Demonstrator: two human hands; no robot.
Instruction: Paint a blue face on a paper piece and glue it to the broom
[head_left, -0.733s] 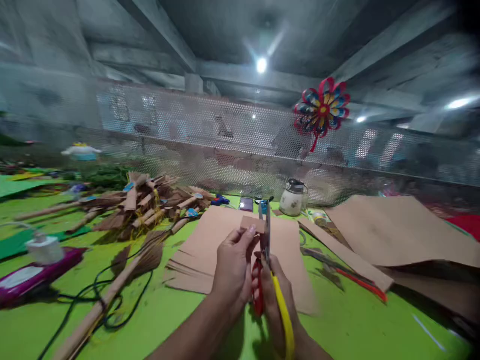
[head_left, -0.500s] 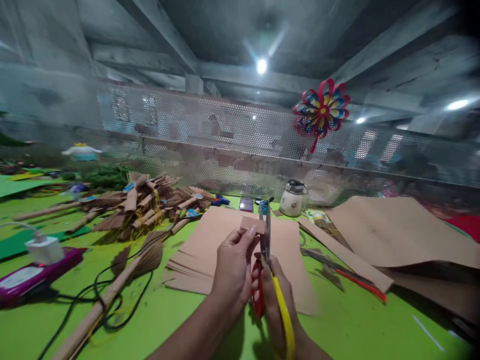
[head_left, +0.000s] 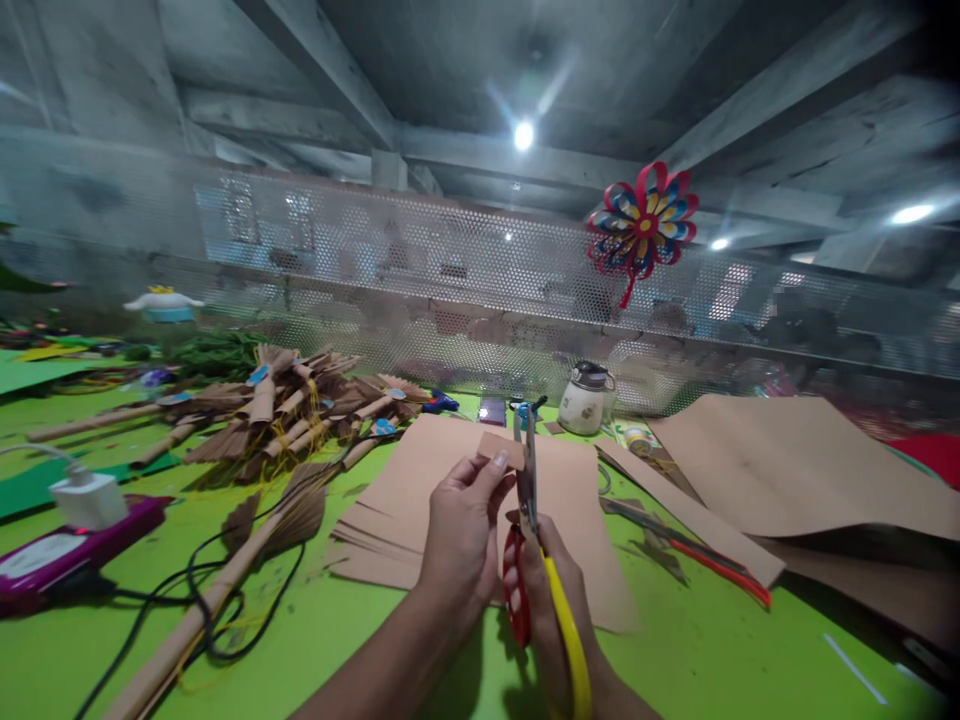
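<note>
The left hand pinches a paper scrap low, beside scissors the right hand grips; green table, concrete ceiling.

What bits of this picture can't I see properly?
All in the head view:
Left hand: some fingertips, hidden behind the small brown paper.
Brown stick: near end, cut off by the bottom edge.
Purple power strip: cut off by the left edge.
Beyond the mesh screen: shapes, blurred through it.

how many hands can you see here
2: the left hand at lower centre, pinching a small brown paper piece; the right hand just right of it, gripping scissors.
</note>
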